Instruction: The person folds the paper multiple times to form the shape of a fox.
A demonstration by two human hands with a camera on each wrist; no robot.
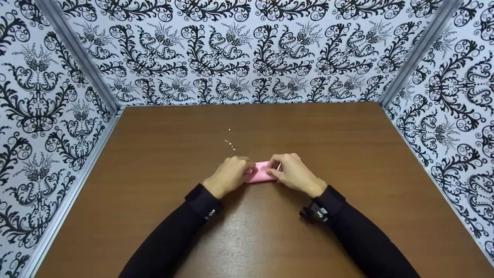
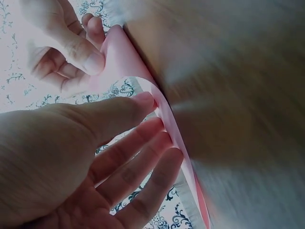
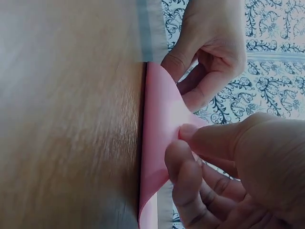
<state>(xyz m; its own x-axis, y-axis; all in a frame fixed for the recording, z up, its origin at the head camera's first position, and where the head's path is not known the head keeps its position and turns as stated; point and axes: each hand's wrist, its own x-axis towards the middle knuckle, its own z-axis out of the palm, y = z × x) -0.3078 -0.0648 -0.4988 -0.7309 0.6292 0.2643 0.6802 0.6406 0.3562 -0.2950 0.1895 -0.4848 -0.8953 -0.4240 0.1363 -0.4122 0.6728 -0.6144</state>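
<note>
A small folded pink paper (image 1: pixel 261 173) lies on the brown table (image 1: pixel 162 162), held between both hands. My left hand (image 1: pixel 249 170) grips its left end. In the left wrist view my left hand (image 2: pixel 153 114) has its thumb on top of a lifted pink paper (image 2: pixel 125 62) flap and its fingers behind it. My right hand (image 1: pixel 273 166) pinches the right end. The right wrist view shows my right hand (image 3: pixel 180 141) with thumb and forefinger pressed together on the curled edge of the pink paper (image 3: pixel 159 114). Black sleeves cover both arms.
Walls with black and white ornament (image 1: pixel 247 50) close the table in on the left, back and right, with metal strips (image 1: pixel 77 54) at the corners. A few tiny bright specks (image 1: pixel 230 144) lie on the wood just beyond the hands.
</note>
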